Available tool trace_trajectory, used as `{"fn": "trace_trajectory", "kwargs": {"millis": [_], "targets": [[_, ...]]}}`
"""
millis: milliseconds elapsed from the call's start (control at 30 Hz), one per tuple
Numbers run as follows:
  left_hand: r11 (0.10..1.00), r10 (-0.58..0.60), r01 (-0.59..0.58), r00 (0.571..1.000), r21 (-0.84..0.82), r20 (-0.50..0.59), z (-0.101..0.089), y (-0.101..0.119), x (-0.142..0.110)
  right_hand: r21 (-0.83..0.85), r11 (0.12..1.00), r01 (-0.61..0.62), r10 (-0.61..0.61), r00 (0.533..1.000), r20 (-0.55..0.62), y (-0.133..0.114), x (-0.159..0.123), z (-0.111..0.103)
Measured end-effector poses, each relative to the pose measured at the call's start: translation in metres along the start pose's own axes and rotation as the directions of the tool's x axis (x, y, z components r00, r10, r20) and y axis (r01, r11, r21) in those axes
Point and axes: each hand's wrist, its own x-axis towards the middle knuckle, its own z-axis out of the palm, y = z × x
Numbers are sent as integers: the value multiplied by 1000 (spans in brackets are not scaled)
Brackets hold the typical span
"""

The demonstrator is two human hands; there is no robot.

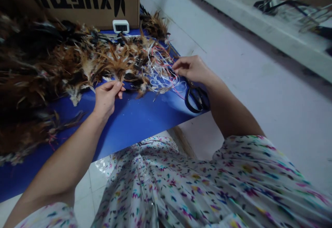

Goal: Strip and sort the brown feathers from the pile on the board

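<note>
My left hand [107,96] is closed in a pinch at the near edge of the feather pile, with a fanned bunch of brown feathers [118,62] rising from its fingertips. At the right, the thumb and fingers of my right hand [190,68] come together beside a tangle of white and pink strings [162,70]; what they grip, if anything, is hidden. Black-handled scissors [195,100] lie just below my right hand, near the table's corner, their blades partly covered.
Brown and black feathers [64,60] cover much of the blue table [140,114]. A cardboard box [90,5] and a small white digital device [121,26] stand at the back. The wall [233,58] borders the right side, below a ledge with cables [280,5].
</note>
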Motion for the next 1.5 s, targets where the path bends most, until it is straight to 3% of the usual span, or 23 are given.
{"fn": "trace_trajectory", "kwargs": {"millis": [233, 433, 533, 633, 767, 967, 1133, 1267, 1500], "targets": [[1000, -4, 4, 1000, -2, -1, 0, 0, 0, -419, 895, 150, -57, 973, 226, -4, -6, 20], [1000, -9, 9, 1000, 3, 0, 0, 0, 0, -492, 856, 162, 21, 939, 345, 4, 0, 33], [1000, -13, 13, 1000, 4, 1, 0, -1, 0, -357, 934, 17, 76, 967, 245, 1, -1, 29], [1000, -4, 4, 1000, -11, 14, -1, -2, 0, -57, 987, -147, 152, 984, 91, -5, -2, 17], [1000, -3, 3, 1000, -5, 15, -1, -2, 0, 240, 945, -221, 224, 974, 15, -13, -4, 1], [1000, 4, -4, 1000, -20, 16, 0, -1, 0, 474, 855, -209, 253, 967, -31, -16, -4, -8], [1000, -4, 4, 1000, -20, 18, 1, -1, -2, 546, 818, -180, 244, 969, -46, -14, -5, -12], [1000, -17, 18, 1000, -15, 22, 2, -1, -4, 559, 804, -202, 237, 972, 11, -12, -12, -5], [999, -45, 46, 999, -24, 24, 4, 1, -8, 305, 910, -282, 211, 946, 246, -12, -28, 10]]}}
